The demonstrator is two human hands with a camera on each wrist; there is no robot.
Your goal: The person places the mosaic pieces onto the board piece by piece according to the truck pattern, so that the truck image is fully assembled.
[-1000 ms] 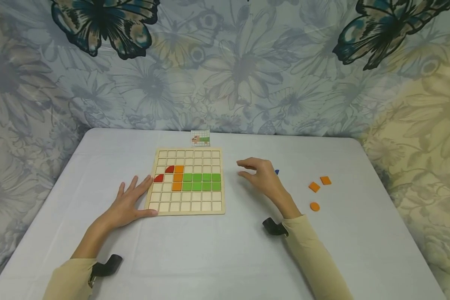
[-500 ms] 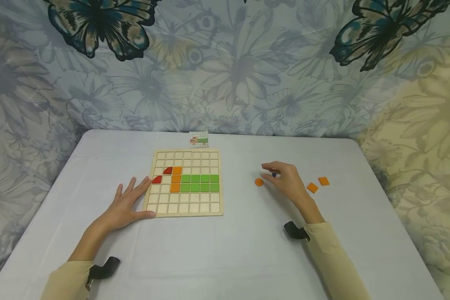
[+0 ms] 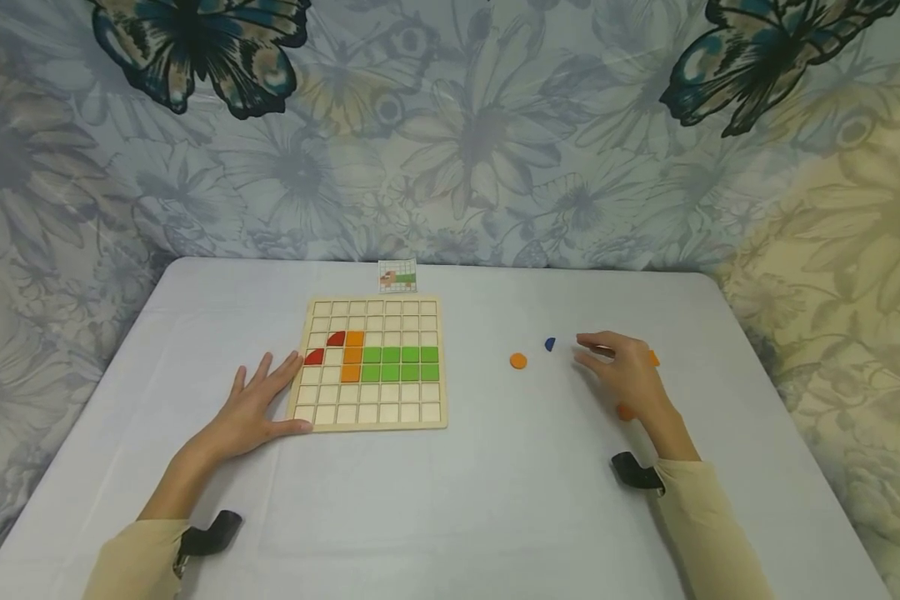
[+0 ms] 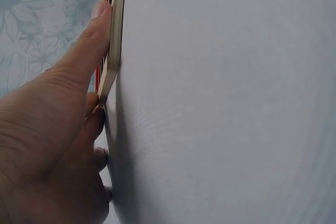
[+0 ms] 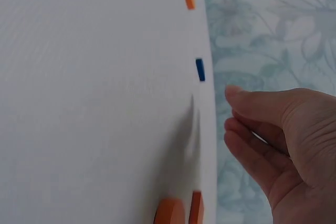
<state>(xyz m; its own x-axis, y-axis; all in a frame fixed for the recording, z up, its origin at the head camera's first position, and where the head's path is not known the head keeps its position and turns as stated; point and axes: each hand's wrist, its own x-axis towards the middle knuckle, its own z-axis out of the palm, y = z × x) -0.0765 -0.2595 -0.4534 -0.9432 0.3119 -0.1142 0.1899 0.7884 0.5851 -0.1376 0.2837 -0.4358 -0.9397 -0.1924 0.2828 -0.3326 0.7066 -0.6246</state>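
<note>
From the nearer right hand, fingers loosely bent around nothing, the small blue half-disc lies toward nine o'clock.

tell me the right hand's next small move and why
Probably the right hand should pinch the orange piece partly hidden behind it: it seems to hold nothing, the left hand touches the board, and a bare cell sits between the lower red piece and the orange column.

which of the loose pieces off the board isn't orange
The blue piece, just right of the orange disc nearest the board; the others showing off the board are all orange.
</note>
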